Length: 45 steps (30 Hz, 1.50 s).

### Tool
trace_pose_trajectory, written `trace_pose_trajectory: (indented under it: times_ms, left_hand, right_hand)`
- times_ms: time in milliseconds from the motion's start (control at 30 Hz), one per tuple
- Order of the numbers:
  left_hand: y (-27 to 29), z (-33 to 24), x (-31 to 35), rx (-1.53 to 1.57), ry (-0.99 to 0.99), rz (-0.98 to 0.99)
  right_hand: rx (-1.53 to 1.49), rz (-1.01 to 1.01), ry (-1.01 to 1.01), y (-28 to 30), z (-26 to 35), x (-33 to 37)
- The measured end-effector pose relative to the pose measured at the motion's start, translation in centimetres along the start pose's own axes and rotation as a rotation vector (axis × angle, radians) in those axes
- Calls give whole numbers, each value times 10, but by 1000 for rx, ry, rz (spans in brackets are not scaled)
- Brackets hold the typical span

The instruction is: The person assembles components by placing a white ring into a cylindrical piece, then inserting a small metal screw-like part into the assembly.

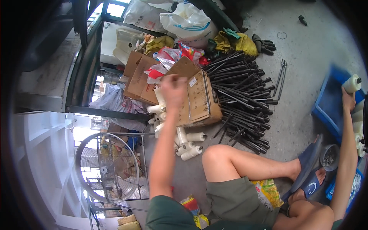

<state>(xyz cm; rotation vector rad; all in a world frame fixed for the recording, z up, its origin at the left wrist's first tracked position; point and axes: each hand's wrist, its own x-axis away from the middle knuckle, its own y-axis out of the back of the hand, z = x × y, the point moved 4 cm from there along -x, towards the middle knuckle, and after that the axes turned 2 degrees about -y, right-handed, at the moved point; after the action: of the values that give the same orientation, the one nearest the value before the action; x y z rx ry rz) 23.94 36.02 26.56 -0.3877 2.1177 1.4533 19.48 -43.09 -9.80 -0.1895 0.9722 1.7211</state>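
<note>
My left hand (pixel 172 88) is stretched out in front of the tilted cardboard box (pixel 195 103), its fingers smeared by motion. A white cylinder (pixel 159 96) stands out just below that hand; whether the two touch I cannot tell. Several more white cylinders with black tips lie heaped on the floor, one of them a loose cylinder (pixel 191 153) near my knee. Far to the right, my right hand (pixel 348 100) grips a white cylinder with a black end (pixel 352 83) over the blue crate (pixel 326 96). Other white cylinders (pixel 359 126) show beside that forearm.
Black rods (pixel 241 92) spread in a big pile beyond my knees, with two loose rods (pixel 280 79) farther right. A grey bowl of small metal parts (pixel 329 158) sits by my sandals. Sacks (pixel 188 27), gloves (pixel 263 45) and a large fan (pixel 107 167) surround the place.
</note>
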Motion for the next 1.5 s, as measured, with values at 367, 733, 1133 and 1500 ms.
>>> trace_pose_trajectory:
  times_ms: [367, 733, 1133, 1500]
  left_hand:
    - [-258, -310, 224, 1666, 1169, 715]
    - [-200, -303, 240, 1917, 1306, 884]
    - [-141, -250, 192, 1345, 589, 358]
    - [-190, -307, 264, 897, 65, 443]
  right_hand:
    - [-339, 675, -62, 142, 207, 112]
    - [-847, 749, 54, 231, 289, 181]
    - [-89, 349, -296, 358, 88, 152]
    - [905, 611, -464, 483, -114, 148]
